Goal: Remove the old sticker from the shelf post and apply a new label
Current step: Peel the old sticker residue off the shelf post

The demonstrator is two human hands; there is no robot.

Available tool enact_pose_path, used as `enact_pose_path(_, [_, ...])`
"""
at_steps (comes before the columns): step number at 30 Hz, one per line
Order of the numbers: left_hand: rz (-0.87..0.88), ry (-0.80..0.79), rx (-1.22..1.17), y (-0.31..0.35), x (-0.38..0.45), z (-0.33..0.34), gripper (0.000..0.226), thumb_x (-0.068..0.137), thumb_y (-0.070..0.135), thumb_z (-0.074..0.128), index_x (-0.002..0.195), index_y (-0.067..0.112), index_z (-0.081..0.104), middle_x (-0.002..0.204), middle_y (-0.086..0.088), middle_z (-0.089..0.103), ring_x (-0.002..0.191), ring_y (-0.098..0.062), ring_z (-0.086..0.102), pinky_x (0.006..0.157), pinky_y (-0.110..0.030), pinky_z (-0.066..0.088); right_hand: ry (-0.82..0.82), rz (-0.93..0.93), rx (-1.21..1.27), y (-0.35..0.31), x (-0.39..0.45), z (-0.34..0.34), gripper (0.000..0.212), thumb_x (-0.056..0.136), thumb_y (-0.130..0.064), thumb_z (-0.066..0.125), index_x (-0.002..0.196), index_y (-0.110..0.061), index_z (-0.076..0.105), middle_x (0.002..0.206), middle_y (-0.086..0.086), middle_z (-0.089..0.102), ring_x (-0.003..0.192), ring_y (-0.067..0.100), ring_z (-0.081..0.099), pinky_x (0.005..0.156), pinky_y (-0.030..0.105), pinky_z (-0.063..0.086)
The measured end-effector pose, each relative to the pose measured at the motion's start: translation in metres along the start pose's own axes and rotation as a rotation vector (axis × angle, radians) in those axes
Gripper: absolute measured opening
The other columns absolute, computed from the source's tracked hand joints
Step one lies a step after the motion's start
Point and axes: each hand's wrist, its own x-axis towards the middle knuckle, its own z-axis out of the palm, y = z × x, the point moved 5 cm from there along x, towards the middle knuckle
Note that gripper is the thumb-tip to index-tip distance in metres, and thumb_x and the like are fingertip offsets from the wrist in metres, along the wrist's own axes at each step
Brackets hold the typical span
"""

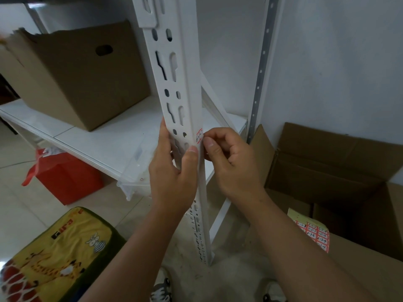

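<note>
White shelf post (185,88) ran top to bottom thru the frame, slotted face toward the camera, plain side face to the right. Behind it a white shelf board (104,136) carried a big cardboard box (82,75); an open carton (340,177) sat on the floor at right w/ a sheet of red-bordered labels (314,233) lying on its flap. Red bag (65,177) and a yellow printed cushion (54,253) were on the floor at left.

Left hand (172,177) gripped the post from the front-left, fingers curled round the slotted face, thumb pressed flat along the corner edge just below the sticker. Right hand (231,162) was at the post's right side, fingers curled in, thumb and forefinger pinched at the sticker's right edge.

Sticker (199,137), small, white w/ red border and handwriting, sat on the post's side face just above both thumbs. Couldn't tell if it was the old one coming off or a new one going on; prob. the old, since the label sheet lay well apart in the carton.

To do it well, in my view: keep the left hand bracing the post, get a nail under one corner, peel slow and low along the face so it lifts whole w/o tearing or leaving residue.
</note>
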Motion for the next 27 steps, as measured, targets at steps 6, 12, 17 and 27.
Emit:
enact_pose_path(6, [-0.023,-0.012,-0.003,-0.002,0.0,0.0,0.076,0.081,0.053,0.041,0.146,0.014,0.034,0.132,0.001,0.056,0.116,-0.015,0.058,0.084,-0.029,0.058,-0.027,-0.059,-0.234,-0.005,0.005,-0.002,0.006,0.098,-0.026,0.051,0.101,-0.029,0.056,0.083,-0.031,0.056,0.087,0.007,0.064,0.072,0.033,0.059])
enact_pose_path(12, [-0.028,-0.008,0.032,0.0,0.0,-0.001,0.076,0.079,0.056,0.038,0.143,0.016,0.038,0.133,0.004,0.056,0.113,-0.014,0.059,0.082,-0.022,0.057,-0.156,-0.189,-0.527,-0.02,0.016,-0.012,0.021,0.098,-0.027,0.051,0.111,-0.016,0.064,0.096,-0.007,0.071,0.083,0.014,0.067,0.074,0.031,0.058])
enact_pose_path(17, [-0.035,-0.005,0.047,0.001,0.001,-0.001,0.074,0.078,0.055,0.037,0.142,0.017,0.04,0.133,0.004,0.056,0.112,-0.017,0.059,0.081,-0.025,0.058,-0.206,-0.251,-0.611,-0.026,0.023,-0.014,0.021,0.097,-0.023,0.053,0.108,-0.013,0.067,0.097,0.001,0.073,0.079,0.02,0.067,0.073,0.037,0.058])
enact_pose_path(27, [0.003,-0.002,-0.001,0.005,0.001,0.0,0.073,0.08,0.05,0.04,0.141,0.011,0.041,0.126,-0.006,0.06,0.107,-0.019,0.06,0.077,-0.014,0.051,-0.064,-0.247,-0.623,-0.028,0.02,-0.011,0.015,0.089,-0.028,0.057,0.088,-0.017,0.067,0.075,-0.007,0.069,0.067,0.013,0.062,0.06,0.034,0.056])
